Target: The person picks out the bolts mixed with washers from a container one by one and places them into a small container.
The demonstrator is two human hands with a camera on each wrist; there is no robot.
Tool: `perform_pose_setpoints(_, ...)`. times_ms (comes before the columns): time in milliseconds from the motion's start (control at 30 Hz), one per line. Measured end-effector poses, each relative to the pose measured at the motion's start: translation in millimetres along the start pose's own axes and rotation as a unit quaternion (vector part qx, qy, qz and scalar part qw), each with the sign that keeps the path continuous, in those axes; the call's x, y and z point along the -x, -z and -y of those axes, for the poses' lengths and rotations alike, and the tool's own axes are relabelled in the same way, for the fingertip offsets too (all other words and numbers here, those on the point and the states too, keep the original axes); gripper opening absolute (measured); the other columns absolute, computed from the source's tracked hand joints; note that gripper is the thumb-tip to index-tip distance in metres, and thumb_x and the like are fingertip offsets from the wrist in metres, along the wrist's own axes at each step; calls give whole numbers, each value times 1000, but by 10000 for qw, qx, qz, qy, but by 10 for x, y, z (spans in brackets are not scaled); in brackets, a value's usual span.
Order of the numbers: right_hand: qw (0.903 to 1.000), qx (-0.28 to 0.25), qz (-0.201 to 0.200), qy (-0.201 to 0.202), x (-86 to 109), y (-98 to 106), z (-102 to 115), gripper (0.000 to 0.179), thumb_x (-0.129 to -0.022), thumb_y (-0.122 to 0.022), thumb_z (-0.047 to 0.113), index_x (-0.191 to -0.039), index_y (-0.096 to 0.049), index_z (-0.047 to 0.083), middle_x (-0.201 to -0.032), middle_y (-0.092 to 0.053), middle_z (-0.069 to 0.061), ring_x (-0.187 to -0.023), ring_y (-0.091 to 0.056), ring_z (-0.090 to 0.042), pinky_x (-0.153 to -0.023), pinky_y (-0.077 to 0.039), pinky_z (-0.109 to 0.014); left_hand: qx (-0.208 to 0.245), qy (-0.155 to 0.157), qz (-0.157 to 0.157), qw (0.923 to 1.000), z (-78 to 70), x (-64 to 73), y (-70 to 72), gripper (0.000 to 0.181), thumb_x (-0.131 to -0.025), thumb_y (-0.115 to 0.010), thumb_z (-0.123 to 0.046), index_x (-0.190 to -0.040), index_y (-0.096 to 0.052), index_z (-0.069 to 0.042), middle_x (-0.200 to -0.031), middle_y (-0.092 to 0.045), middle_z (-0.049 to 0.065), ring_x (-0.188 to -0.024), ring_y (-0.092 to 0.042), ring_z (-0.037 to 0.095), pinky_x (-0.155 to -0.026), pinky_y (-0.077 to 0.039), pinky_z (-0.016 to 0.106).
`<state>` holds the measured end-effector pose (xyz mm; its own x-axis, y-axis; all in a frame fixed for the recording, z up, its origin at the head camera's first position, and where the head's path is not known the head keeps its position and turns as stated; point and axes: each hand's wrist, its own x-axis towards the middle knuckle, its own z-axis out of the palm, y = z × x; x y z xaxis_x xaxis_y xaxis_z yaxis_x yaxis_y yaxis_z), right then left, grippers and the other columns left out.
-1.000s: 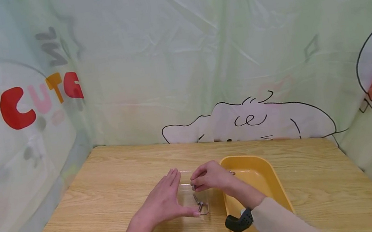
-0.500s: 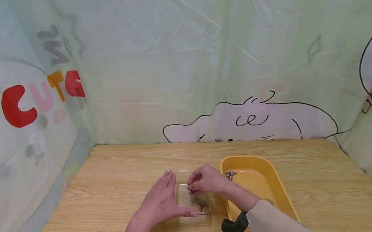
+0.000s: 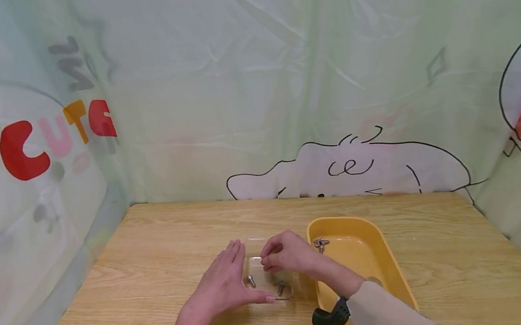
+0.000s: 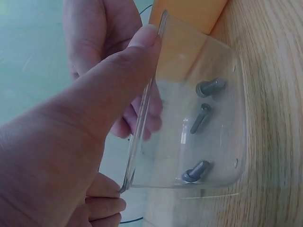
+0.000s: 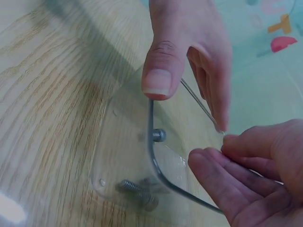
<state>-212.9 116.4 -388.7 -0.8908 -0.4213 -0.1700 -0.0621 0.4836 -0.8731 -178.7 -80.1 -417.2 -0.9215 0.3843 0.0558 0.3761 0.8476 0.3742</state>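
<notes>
A clear plastic box (image 3: 286,298) stands on the wooden table, between my hands. My left hand (image 3: 223,286) holds its left end, thumb on the near rim and fingers stretched to the far rim. Metal bolts lie inside: one bolt (image 3: 251,281) by the left thumb, others toward the right. In the left wrist view a bolt (image 4: 210,87), a thinner screw (image 4: 201,118) and another bolt (image 4: 196,171) show through the wall. My right hand (image 3: 289,253) hovers over the box's rim with fingers bent and nothing visible between them; its fingertips (image 5: 199,158) show bare.
To the right stands a yellow tray (image 3: 389,255), partly under my right forearm. Several bolts (image 3: 321,244) lie in its far left corner, and a small round object (image 3: 374,281) shows beside the sleeve. A printed curtain (image 3: 256,101) hangs behind the table (image 3: 174,226).
My right hand has moved slightly left and let go of a bolt, which now lies in the box near the left thumb. The left hand has stayed on the box.
</notes>
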Motion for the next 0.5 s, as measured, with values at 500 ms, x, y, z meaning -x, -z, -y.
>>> perform_pose_setpoints(500,9963,-789,-314,162,103,262,-119,22,-98,-60,7,-109,-65,-11,-97,-72,-20,-91,-73,-33,-84,-61,-43,173,137,93,9997,-5,-14,-4,128,-66,-71,-79,-154,-27,4,-162,-25,22,-151,-24,36,-123,-26,49)
